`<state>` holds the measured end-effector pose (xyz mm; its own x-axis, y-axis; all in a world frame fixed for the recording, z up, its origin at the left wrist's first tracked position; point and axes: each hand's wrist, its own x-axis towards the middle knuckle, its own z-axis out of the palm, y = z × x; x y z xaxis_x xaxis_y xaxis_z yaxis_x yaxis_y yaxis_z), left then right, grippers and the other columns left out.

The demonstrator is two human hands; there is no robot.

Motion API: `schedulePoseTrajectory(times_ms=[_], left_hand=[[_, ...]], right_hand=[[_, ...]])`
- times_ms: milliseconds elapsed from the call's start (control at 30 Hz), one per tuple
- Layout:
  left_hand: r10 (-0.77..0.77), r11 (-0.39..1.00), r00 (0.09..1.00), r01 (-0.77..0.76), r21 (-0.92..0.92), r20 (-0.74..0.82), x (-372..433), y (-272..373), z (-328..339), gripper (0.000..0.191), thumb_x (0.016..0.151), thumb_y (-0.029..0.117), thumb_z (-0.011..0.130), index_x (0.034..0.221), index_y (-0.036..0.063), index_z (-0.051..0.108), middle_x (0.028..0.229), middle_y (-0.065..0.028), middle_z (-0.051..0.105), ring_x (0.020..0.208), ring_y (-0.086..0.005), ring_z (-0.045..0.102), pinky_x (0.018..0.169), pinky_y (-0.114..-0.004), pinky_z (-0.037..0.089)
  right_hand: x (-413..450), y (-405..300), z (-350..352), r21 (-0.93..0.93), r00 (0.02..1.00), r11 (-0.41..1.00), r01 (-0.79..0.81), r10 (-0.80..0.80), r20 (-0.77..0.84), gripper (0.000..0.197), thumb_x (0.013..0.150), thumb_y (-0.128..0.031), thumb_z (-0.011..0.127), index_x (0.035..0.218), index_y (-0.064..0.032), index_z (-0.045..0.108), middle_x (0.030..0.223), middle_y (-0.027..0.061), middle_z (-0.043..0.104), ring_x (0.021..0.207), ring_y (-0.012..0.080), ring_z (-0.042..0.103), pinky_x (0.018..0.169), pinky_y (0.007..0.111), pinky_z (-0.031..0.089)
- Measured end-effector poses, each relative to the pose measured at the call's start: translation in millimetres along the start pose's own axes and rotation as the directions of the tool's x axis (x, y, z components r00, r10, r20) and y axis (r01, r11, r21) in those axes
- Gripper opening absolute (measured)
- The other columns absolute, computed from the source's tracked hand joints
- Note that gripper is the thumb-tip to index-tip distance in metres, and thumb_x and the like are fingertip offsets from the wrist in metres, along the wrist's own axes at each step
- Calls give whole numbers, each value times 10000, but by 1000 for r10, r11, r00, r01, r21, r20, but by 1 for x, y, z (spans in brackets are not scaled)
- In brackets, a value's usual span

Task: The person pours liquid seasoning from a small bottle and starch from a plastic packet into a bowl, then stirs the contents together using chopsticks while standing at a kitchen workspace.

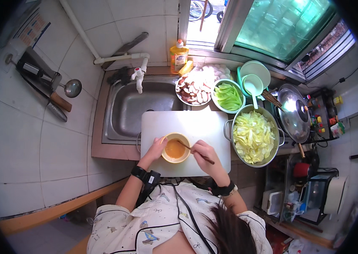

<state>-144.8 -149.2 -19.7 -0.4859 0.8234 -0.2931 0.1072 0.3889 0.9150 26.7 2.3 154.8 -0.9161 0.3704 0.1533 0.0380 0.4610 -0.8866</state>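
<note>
A yellow bowl (175,161) of beaten egg (174,150) rests on a white cutting board (209,127). My left hand (157,148) grips the bowl's left rim. In my right hand (205,155) are brown chopsticks (209,159), their tips inside the bowl at the egg's surface. Right of the board stands a metal colander (252,165) heaped with cut napa cabbage (253,136). Behind the board are a bowl of sliced mushrooms (195,90) and a bowl of green vegetable slices (228,96).
A steel sink (128,108) with a white faucet (138,76) lies at the back left. An orange dish soap bottle (179,58) stands behind it. Knives (56,109) and a ladle (73,88) hang on the left wall. A lidded pan (293,117) sits at the right.
</note>
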Motion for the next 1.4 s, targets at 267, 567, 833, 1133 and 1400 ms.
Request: schedulePoseTrajectory(times_ms=[267,567,833,1133,1400], left_hand=[[5,998,1000,-5,60,-1,-2,12,-1,536,924,464,258,1186,46,470,1002,-182,498,981,-289,400,934,-352,303],[-65,990,997,69,120,-35,-11,32,-3,550,917,486,257,1195,60,464,996,-203,490,981,-307,403,937,-354,301],[-22,993,999,25,114,-25,-10,29,-3,559,912,499,258,1199,64,462,975,-202,472,987,-309,408,941,-352,299],[-58,998,998,58,27,-4,-10,24,-4,495,905,449,356,1184,61,486,983,-166,435,1008,-279,394,940,-327,297],[-91,995,994,93,-30,64,-17,38,-10,444,837,284,483,1207,40,453,1045,-134,434,1084,-249,346,975,-325,269]], right_hand=[[5,-11,6,106,991,994,37,-50,121,68,735,29,519,798,10,534,729,105,517,640,244,530,559,292,414],[2,-21,6,-28,993,1000,5,-1,119,68,718,31,520,781,7,528,727,128,494,635,282,511,546,336,406],[-1,-18,2,-72,996,997,-18,25,87,70,710,31,508,778,21,520,717,135,520,612,277,511,546,323,410],[4,-10,-3,-96,997,995,24,-16,81,61,711,43,494,757,33,533,711,135,510,588,266,511,536,321,408],[-3,6,-19,-48,993,997,-60,64,98,80,754,47,476,807,38,535,681,92,534,605,163,580,549,242,457]])
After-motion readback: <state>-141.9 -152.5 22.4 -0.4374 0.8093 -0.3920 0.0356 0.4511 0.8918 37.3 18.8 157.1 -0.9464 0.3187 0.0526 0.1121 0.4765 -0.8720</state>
